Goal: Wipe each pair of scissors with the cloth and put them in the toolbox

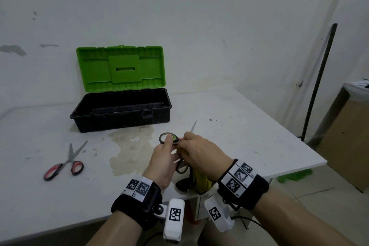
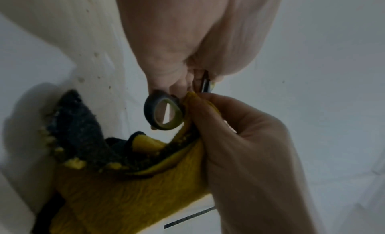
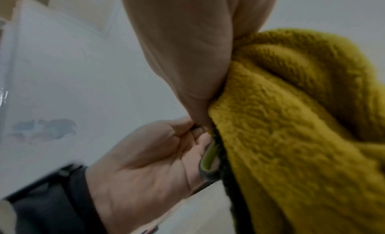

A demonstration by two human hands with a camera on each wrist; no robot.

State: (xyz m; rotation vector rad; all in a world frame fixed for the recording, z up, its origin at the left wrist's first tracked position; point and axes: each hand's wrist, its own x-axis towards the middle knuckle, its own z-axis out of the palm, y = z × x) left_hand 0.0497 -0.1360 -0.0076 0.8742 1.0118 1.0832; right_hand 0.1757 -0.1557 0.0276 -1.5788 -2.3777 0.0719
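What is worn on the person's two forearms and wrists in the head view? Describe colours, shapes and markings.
Both forearms are bare, without sleeves. Each wrist carries a wide black strap topped by white plates printed with black square codes. Below each wrist hangs a white boxy camera unit with its own code, and a dark cable trails near the right one.

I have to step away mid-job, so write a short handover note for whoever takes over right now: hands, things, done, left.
Left hand: grips the handles of the green-and-black scissors, held above the table, blades pointing away.
Right hand: grips the yellow cloth, bunched against these scissors near the handles; the rest of the cloth hangs down.
Red-handled scissors: lying on the table to the left, blades slightly apart, untouched.
Toolbox: at the back of the table, green lid up; no scissors visible inside.
Done: nothing stowed yet.
Left: finish wiping this pair, put it in the toolbox, then wipe and stow the red pair.
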